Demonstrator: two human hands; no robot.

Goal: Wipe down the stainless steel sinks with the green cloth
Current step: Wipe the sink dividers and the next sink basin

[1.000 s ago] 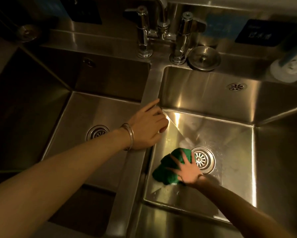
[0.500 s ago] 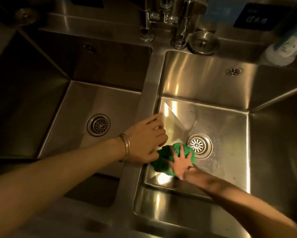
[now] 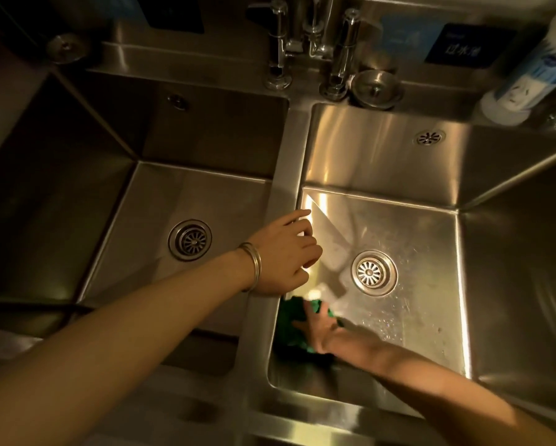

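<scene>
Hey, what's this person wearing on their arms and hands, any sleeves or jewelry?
No sleeves show: both forearms are bare as far as the frame reaches. The left hand has thin metal bangles at the wrist, silvery and stacked close together. The right hand shows no glove, ring or band, though it is slightly blurred.

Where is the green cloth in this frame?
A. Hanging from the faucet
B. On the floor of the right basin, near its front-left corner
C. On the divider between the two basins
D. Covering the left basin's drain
B: the right hand presses the green cloth onto the right basin floor, front-left of its drain.
</scene>
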